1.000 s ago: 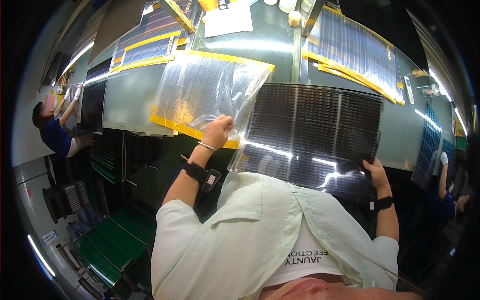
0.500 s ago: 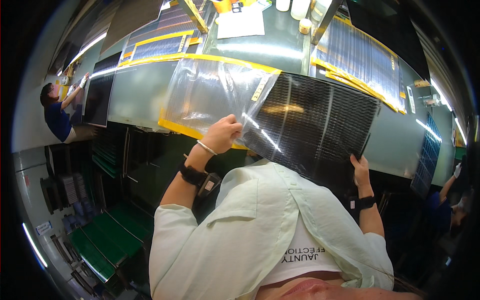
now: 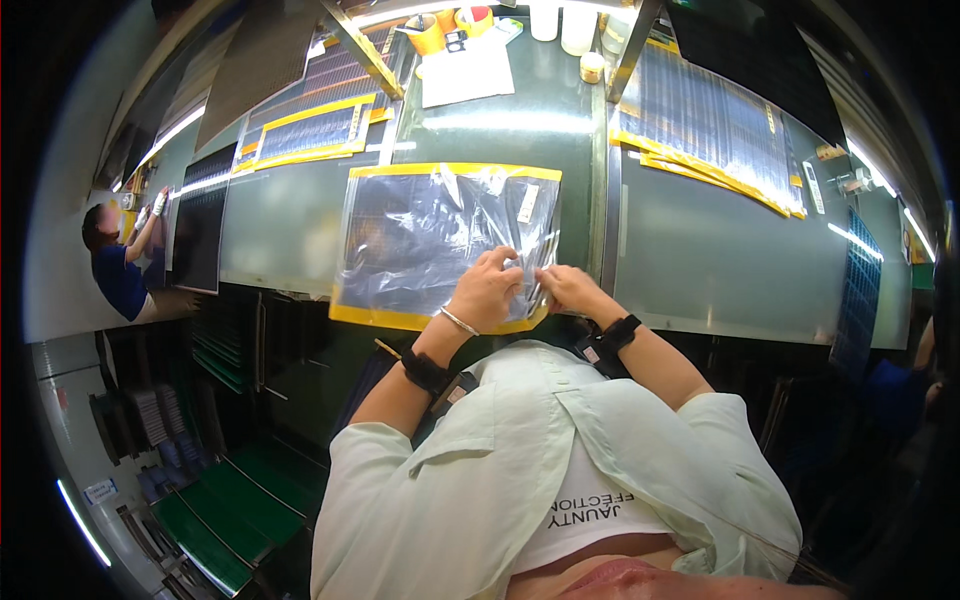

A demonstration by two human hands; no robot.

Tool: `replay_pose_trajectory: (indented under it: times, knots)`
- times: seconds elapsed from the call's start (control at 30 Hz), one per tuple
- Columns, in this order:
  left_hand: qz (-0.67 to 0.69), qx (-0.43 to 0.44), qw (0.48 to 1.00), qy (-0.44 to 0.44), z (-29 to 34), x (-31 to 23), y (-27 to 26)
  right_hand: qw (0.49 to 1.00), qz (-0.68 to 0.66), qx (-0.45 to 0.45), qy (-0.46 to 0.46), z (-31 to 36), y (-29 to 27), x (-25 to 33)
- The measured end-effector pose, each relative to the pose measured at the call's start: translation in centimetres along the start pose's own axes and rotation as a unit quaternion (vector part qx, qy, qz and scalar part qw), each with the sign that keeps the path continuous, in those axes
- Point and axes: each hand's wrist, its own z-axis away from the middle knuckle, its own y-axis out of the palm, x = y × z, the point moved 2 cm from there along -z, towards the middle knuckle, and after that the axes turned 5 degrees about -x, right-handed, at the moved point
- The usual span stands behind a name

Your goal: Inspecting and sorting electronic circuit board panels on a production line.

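Note:
A clear plastic sleeve with yellow bands along its far and near edges lies on the workbench in front of me. Inside it sits a dark sheet, showing through the shiny film. A small pale label is near the sleeve's far right corner. My left hand, fingers curled, grips the film near the right end. Beside it, my right hand pinches the sleeve's right edge with thumb and fingers. The fingertips of both hands are partly hidden by film and glare.
Stacks of yellow-edged sleeves lie at the back right and back left. White paper, tape rolls and a small jar stand at the back. A metal post rises behind. Another person works at far left.
The dark sheet has gone from sticking out at the right to lying inside the sleeve. My right hand has moved left, close to my left hand, and holds the sleeve's edge.

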Motion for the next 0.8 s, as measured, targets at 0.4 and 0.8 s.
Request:
replay_pose_trajectory:
  times: [0.4, 0.8]
  knots:
    - [0.24, 0.088, 0.966, -0.033, -1.2, 0.3, 7.0, 0.89, -0.448, -0.038, 0.07, 0.9, 0.4, -4.2]
    - [0.278, -0.142, 0.921, -0.234, -1.4, 3.1, -2.7, 0.842, -0.419, -0.34, 0.031, 20.9, -18.0, -17.2]
